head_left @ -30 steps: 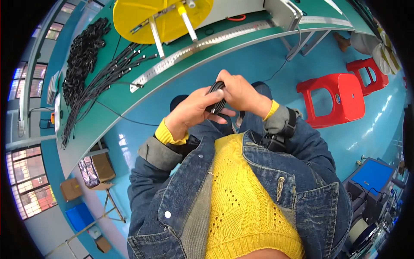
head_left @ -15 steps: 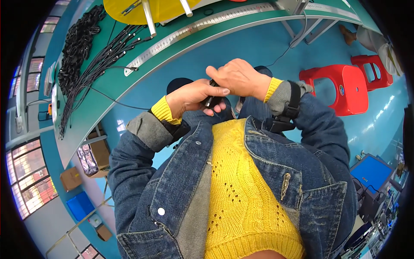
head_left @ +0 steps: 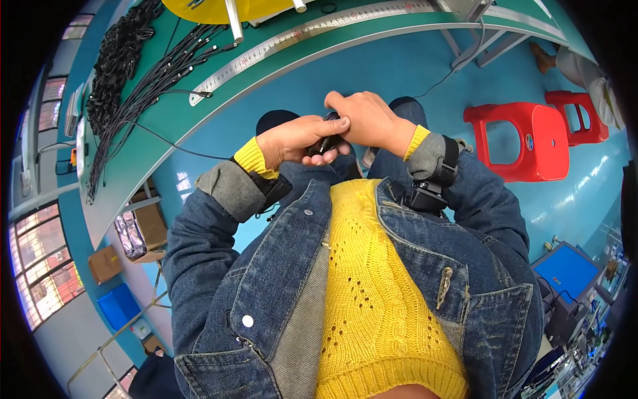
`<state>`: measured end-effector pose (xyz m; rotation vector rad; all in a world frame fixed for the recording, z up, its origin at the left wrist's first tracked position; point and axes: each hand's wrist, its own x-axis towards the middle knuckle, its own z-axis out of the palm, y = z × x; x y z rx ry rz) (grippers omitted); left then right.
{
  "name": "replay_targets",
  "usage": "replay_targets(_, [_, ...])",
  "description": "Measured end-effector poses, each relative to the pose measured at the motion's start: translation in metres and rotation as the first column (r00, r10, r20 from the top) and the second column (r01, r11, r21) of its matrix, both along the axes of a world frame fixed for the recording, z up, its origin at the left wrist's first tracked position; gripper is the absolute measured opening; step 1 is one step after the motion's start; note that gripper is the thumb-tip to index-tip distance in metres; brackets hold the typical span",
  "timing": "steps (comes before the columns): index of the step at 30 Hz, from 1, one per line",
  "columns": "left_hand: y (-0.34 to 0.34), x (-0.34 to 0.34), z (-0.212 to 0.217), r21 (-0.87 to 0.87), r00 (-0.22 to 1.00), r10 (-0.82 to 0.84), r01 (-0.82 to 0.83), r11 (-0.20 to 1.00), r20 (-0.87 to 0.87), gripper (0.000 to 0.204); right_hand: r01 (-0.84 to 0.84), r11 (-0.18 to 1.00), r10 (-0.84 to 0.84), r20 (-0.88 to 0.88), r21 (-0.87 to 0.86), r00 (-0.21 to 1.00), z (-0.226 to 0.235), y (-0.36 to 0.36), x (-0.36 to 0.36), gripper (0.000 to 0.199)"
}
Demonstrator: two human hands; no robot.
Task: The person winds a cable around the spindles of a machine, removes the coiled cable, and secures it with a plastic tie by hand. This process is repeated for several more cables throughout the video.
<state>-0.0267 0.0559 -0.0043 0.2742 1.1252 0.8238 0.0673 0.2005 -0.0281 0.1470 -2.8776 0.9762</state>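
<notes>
1. Black cable bundle [head_left: 327, 141]: pinched between left hand [head_left: 296, 141] and right hand [head_left: 367, 122], both closed on it, above the lap.
2. Green workbench [head_left: 279, 73] carries loose black cables [head_left: 143, 86] and a long ruler [head_left: 312, 33].
3. Floor blue; red stool [head_left: 522, 139] right.

There is a single view, from a fisheye camera worn on the person's head, looking steeply down the front of the body. It sits very near the yellow sweater [head_left: 379, 299] and denim jacket [head_left: 266, 279], which fill the lower half. The hands meet just above the middle, close to the lens. Farther off, the green desk [head_left: 372, 33] curves along the upper rim, the blue floor [head_left: 405, 73] below it, straight edges bending outward.
</notes>
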Motion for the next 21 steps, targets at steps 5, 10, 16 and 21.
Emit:
replay_targets(5, [-0.002, 0.007, -0.004, 0.104, 0.992, 0.113, -0.118, 0.988, 0.052, 0.031, -0.02, 0.991, 0.005, -0.109, -0.133, 0.994, -0.011, 0.002, -0.003, 0.016])
replay_targets(10, [0.001, -0.001, 0.001, 0.081, 0.999, 0.031, -0.029, 0.996, -0.025, 0.023, 0.02, 0.937, -0.044, -0.062, -0.349, 0.997, -0.024, -0.008, 0.002, 0.015])
replay_targets(16, [-0.012, 0.004, -0.014, 0.076, 0.996, 0.075, -0.078, 0.994, 0.044, 0.023, -0.087, 0.96, 0.086, -0.014, -0.266, 0.996, -0.02, -0.008, -0.001, 0.024])
replay_targets(21, [-0.026, 0.009, -0.012, 0.172, 0.946, 0.306, -0.286, 0.943, -0.107, 0.018, -0.229, 0.962, 0.224, -0.046, -0.146, 0.973, 0.023, 0.014, -0.022, 0.031])
